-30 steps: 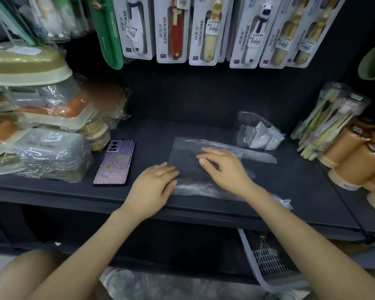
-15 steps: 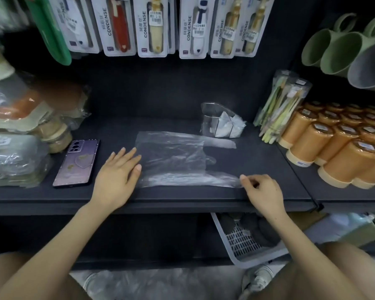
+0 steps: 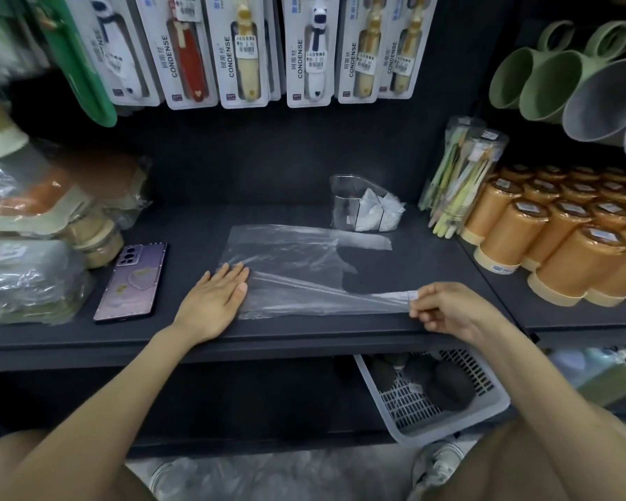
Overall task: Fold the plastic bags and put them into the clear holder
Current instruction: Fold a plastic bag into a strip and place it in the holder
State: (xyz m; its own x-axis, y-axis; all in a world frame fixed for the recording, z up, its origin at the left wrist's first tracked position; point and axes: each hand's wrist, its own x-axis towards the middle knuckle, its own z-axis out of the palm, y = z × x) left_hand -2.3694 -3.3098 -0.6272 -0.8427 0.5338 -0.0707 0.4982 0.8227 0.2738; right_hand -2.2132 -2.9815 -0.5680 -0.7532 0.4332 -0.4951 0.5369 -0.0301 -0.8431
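Plastic bag (image 3: 290, 269) spread flat on the dark shelf (image 3: 196, 218), centre of the frame.
Left hand (image 3: 214, 301) presses its left edge with straight fingers; right hand (image 3: 449, 310) pinches its lower-right handle; clear holder (image 3: 355, 204) stands just behind, holding folded bags.

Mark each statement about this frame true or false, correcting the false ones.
1. The left hand lies flat with its fingers on the plastic bag at its left edge. True.
2. The right hand rests empty on the shelf. False: it pinches the bag's near handle.
3. The clear holder contains folded white bags. True.
4. The phone lies on top of the bag. False: it lies on the shelf, left of the bag and apart from it.
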